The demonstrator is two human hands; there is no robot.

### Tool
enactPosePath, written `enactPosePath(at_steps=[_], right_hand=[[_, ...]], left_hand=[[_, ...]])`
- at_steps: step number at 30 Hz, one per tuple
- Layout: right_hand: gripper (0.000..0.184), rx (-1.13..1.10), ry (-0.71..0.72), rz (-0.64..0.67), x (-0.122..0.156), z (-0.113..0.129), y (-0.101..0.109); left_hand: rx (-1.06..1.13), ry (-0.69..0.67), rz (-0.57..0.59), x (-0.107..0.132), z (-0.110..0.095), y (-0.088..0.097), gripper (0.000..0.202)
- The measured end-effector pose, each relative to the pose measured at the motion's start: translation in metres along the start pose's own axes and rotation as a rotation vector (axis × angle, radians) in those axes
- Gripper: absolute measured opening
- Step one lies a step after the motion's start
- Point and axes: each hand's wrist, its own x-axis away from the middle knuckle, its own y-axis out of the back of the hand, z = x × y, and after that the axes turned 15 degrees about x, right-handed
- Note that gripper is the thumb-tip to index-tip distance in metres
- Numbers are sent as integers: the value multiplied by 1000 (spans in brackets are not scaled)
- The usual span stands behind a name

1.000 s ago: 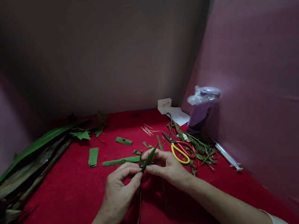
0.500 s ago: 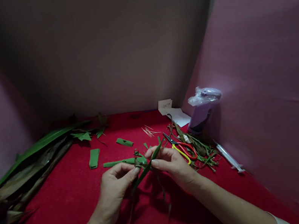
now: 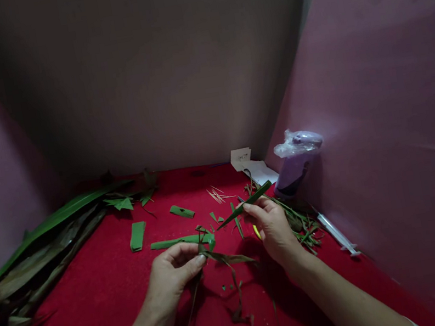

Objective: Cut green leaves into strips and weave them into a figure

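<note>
While each hand point(image 3: 170, 279) point(image 3: 272, 226) pinches one leaf strip point(image 3: 245, 203), three cut pieces point(image 3: 138, 235) lie beyond.

Scissors point(image 3: 256, 230) mostly hidden behind right hand point(image 3: 272, 226); long leaves point(image 3: 28, 256) cut off at left edge.

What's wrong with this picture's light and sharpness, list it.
Head view: dim light, dark vignette in the corners; wide-lens bending curves the pink side panels; both hands cast soft shadows on the red cloth; the left hand and the right hand, which pinches a green leaf strip, look slightly soft; the plastic-wrapped bottle shows mild glare.
</note>
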Motion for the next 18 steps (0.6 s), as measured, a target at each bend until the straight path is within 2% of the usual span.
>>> enactPosePath(at_steps=[4, 9, 13, 18], right_hand=[[18, 66, -1, 10, 8, -5, -5], [21, 9, -164, 183, 32, -14, -19], [22, -62, -220, 298, 43, -13, -25], [20, -66, -213, 314, 47, -9, -26]], left_hand=[[13, -12, 36, 3, 1, -3, 19], [34, 56, 63, 5, 4, -5, 22], [51, 65, 56, 7, 5, -6, 21], [42, 25, 52, 6, 5, -5, 22]])
